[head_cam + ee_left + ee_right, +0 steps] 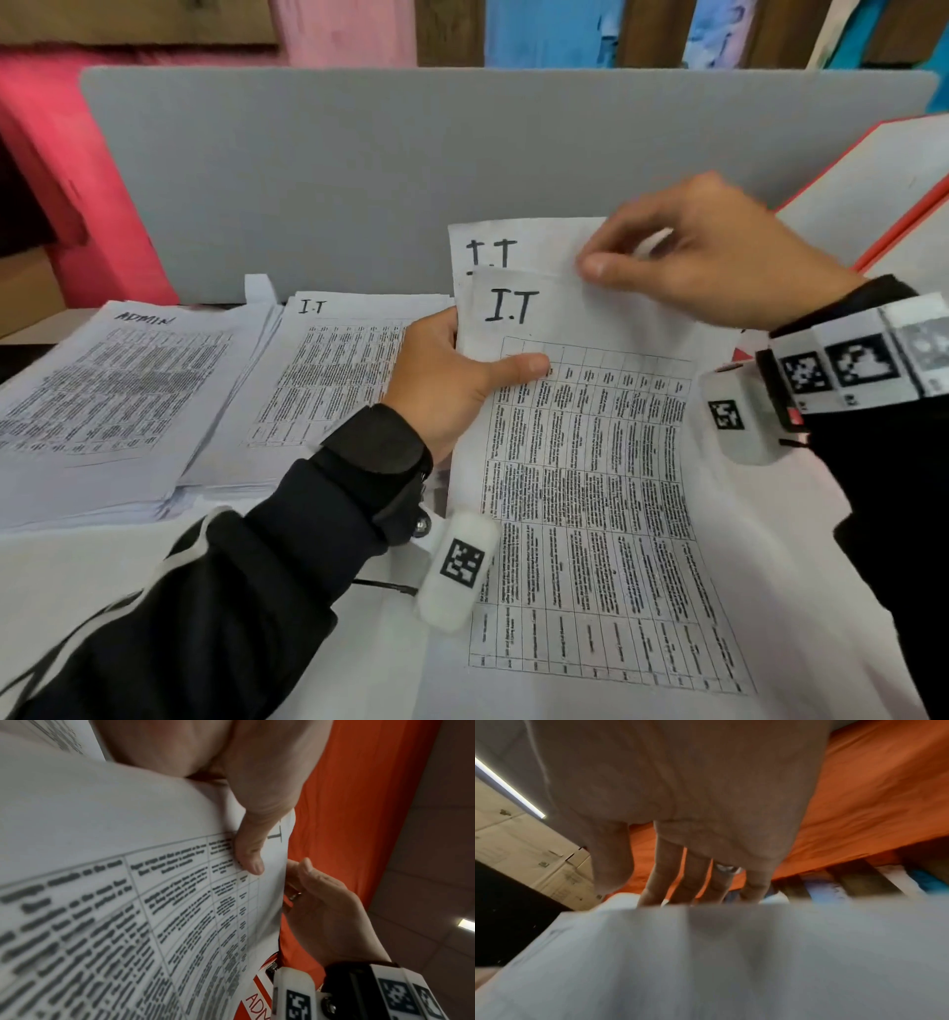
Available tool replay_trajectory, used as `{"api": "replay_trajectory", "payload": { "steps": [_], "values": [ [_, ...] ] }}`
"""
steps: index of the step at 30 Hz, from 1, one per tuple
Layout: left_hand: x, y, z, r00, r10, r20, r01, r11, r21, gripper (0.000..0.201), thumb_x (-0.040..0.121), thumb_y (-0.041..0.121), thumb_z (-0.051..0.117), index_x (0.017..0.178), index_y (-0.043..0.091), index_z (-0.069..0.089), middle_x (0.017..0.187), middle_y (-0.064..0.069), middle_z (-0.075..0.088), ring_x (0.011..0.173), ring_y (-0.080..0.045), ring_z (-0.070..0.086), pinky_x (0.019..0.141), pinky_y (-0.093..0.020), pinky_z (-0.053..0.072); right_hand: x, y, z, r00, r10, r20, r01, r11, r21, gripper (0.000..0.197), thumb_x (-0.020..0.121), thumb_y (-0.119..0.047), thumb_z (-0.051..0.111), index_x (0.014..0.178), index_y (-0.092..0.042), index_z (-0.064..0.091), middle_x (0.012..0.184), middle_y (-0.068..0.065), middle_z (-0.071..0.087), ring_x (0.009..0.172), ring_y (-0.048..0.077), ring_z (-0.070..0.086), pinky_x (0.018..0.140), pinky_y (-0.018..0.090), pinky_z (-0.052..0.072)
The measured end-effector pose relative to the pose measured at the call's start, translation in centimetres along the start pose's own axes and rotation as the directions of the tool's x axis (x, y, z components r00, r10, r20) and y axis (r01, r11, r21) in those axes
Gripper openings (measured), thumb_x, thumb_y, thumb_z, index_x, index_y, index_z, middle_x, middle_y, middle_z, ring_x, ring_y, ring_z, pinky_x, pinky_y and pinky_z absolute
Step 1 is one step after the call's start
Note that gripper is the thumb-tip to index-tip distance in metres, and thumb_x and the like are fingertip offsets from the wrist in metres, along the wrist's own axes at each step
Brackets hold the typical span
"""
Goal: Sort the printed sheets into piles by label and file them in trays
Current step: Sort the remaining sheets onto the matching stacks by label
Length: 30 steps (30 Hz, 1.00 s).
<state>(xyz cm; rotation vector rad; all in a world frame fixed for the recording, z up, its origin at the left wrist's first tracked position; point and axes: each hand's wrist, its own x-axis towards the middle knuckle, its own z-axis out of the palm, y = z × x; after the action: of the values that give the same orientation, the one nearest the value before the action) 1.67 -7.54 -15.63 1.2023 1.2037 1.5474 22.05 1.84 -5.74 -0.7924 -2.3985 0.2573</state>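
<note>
I.T sheet (590, 462) | left hand (452, 380) grips its left edge | right hand (708, 252) pinches top

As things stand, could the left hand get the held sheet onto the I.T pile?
Probably yes: the left hand grips the I.T sheet just right of the I.T pile, nothing between.

Matt white paper sheets (590, 462), matt grey felt-like partition (359, 169), glossy white plastic wrist mounts (457, 575)

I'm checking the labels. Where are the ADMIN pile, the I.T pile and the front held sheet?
ADMIN pile (110, 390): head view, printed top page.
I.T pile (328, 375): head view, top page's table.
front held sheet (580, 488): head view, printed table.
</note>
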Motion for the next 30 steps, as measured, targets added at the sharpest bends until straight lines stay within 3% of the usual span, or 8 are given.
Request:
{"api": "replay_trajectory", "payload": {
  "steps": [3,7,11,13,21,25,28,30],
  "values": [
    [-0.2,0.2,0.3,0.999,0.032,-0.022,-0.032,0.999,0.024,0.044,0.074,-0.002,0.084,0.115,0.006,0.068,0.107,-0.008,0.077,0.099,-0.027,0.075,0.09,-0.05,0.059,-0.2,0.4,0.8,0.98,0.065,0.19,-0.074,0.996,0.039,0.026,0.098,-0.04,0.066,0.086,-0.022,0.081,0.078,-0.004,0.076,0.069,0.008,0.064,0.068,0.028,0.049],
    [-0.2,0.6,0.8,0.994,0.098,-0.048,-0.095,0.993,0.071,0.043,0.091,0.011,0.073,0.13,0.017,0.058,0.112,-0.004,0.076,0.102,-0.023,0.073,0.091,-0.051,0.058,-0.5,1.4,0.6,0.982,0.073,0.172,-0.091,0.991,0.1,0.028,0.097,-0.032,0.07,0.08,-0.012,0.079,0.075,0.017,0.069,0.062,0.007,0.05,0.059,0.026,0.039],
    [-0.6,1.2,1.3,0.976,0.216,-0.031,-0.216,0.976,0.029,0.086,0.095,-0.003,0.063,0.151,0.047,0.021,0.109,0.003,0.076,0.103,-0.02,0.074,0.086,-0.046,0.06,-0.8,2.1,0.2,0.98,0.098,0.172,-0.124,0.981,0.149,0.02,0.094,-0.026,0.074,0.081,-0.011,0.081,0.078,0.021,0.072,0.064,0.008,0.052,0.058,0.024,0.041],
    [-0.7,1.1,1.4,0.967,0.255,-0.019,-0.254,0.966,0.056,0.092,0.094,-0.004,0.065,0.152,0.051,0.02,0.116,0.01,0.073,0.107,-0.019,0.072,0.086,-0.047,0.06,-0.8,2.4,0.0,0.98,0.115,0.162,-0.14,0.978,0.154,0.012,0.091,-0.021,0.078,0.082,-0.014,0.082,0.077,0.013,0.075,0.064,0.006,0.057,0.059,0.018,0.044],
    [-0.7,1.1,1.5,0.985,0.175,-0.009,-0.17,0.969,0.176,0.017,0.099,0.016,0.064,0.112,0.014,0.074,0.102,0.001,0.078,0.095,-0.018,0.075,0.087,-0.045,0.061,-0.9,2.0,-0.1,0.986,0.133,0.101,-0.156,0.951,0.266,0.008,0.079,-0.01,0.087,0.083,-0.014,0.082,0.08,0.005,0.08,0.069,0.011,0.07,0.07,0.021,0.056],
    [-0.7,0.8,1.2,0.988,0.146,-0.041,-0.138,0.977,0.164,0.013,0.093,0.018,0.072,0.1,0.01,0.078,0.094,-0.001,0.079,0.089,-0.018,0.077,0.086,-0.046,0.061,-1.1,1.4,0.1,0.985,0.154,0.072,-0.17,0.919,0.355,0.012,0.086,-0.02,0.082,0.083,-0.009,0.081,0.066,0.002,0.074,0.059,0.005,0.059,0.058,0.016,0.046],
    [-0.7,0.6,1.1,0.989,0.122,-0.083,-0.113,0.988,0.102,0.02,0.083,0.014,0.081,0.1,0.005,0.078,0.095,-0.004,0.079,0.089,-0.02,0.077,0.087,-0.045,0.061,-0.9,1.3,0.6,0.989,0.143,0.036,-0.147,0.933,0.329,0.016,0.089,-0.024,0.08,0.079,-0.012,0.081,0.075,0.022,0.073,0.068,0.012,0.053,0.066,0.029,0.041],
    [-0.7,0.6,1.0,0.991,0.102,-0.081,-0.096,0.992,0.079,0.022,0.081,0.013,0.083,0.1,0.004,0.078,0.095,-0.005,0.079,0.088,-0.02,0.077,0.086,-0.044,0.061,-0.8,1.2,0.7,0.99,0.138,0.026,-0.139,0.941,0.309,0.014,0.089,-0.022,0.08,0.076,-0.016,0.081,0.067,0.007,0.073,0.064,0.006,0.054,0.062,0.022,0.043]
  ]
}}
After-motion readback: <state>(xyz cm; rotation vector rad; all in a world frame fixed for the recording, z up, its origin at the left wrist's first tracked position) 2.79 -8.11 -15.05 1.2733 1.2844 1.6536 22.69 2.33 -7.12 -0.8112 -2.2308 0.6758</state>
